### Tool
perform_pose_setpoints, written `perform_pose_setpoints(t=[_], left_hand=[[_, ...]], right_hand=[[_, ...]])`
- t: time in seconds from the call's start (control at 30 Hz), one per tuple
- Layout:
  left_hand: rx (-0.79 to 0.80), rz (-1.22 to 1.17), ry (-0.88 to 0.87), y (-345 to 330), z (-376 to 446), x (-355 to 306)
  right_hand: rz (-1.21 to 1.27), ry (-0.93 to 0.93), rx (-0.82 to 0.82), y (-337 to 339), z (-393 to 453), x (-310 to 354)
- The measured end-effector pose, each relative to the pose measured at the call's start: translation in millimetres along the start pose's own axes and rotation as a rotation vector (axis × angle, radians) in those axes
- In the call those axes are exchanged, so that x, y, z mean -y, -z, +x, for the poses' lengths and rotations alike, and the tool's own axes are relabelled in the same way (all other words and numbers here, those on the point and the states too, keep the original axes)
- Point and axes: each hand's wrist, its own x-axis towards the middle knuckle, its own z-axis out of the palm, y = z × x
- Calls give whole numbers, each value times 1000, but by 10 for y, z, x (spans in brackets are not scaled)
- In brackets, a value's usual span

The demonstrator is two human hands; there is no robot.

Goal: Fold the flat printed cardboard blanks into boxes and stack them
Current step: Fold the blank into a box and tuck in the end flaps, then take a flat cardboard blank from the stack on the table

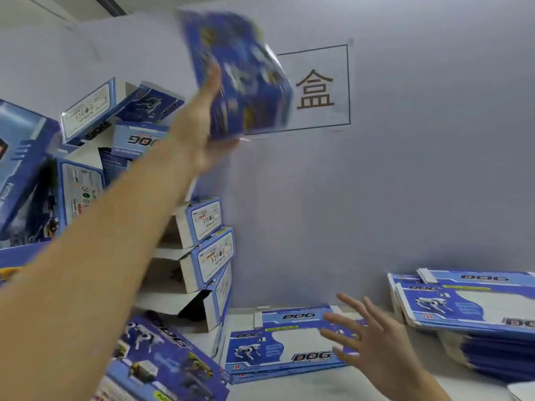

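Note:
My left hand is raised high in front of the wall and holds a folded blue printed box, thumb under its bottom and fingers up its side; the box is motion-blurred. Below and to the left stands a leaning stack of folded boxes, with more folded boxes piled at the upper left. My right hand hovers with spread fingers, holding nothing, over flat blanks lying on the white table. A thick stack of flat blanks sits at the right.
A paper sign with a brown character hangs on the grey wall behind the raised box. A large blue box lies at the table's near left. A white object shows at the bottom right corner.

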Motion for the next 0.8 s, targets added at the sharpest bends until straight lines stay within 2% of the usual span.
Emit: perform_pose_setpoints(t=[0.03, 0.13, 0.27, 0.37, 0.47, 0.63, 0.7, 0.8], left_hand=[[-10, -14, -4, 54, 163, -121], [53, 140, 155, 93, 375, -162], [52, 406, 115, -186, 110, 476], [221, 679, 160, -377, -370, 1258], [428, 846, 350, -533, -974, 2041], [632, 1162, 628, -523, -1689, 2865], [659, 1225, 634, -427, -1704, 2918], [611, 1279, 511, -366, -1679, 2877]], right_hand=[[-32, -16, -16, -41, -7, -7], [-139, -14, -107, -89, -4, -67], [-249, 84, -250, -135, 4, -104], [-361, 171, -339, -73, 68, -156], [-439, 232, -443, -23, 113, -197], [-529, 218, -482, 11, 120, -205], [-560, 212, -483, 0, 100, -204], [-573, 213, -481, -9, 76, -223]])
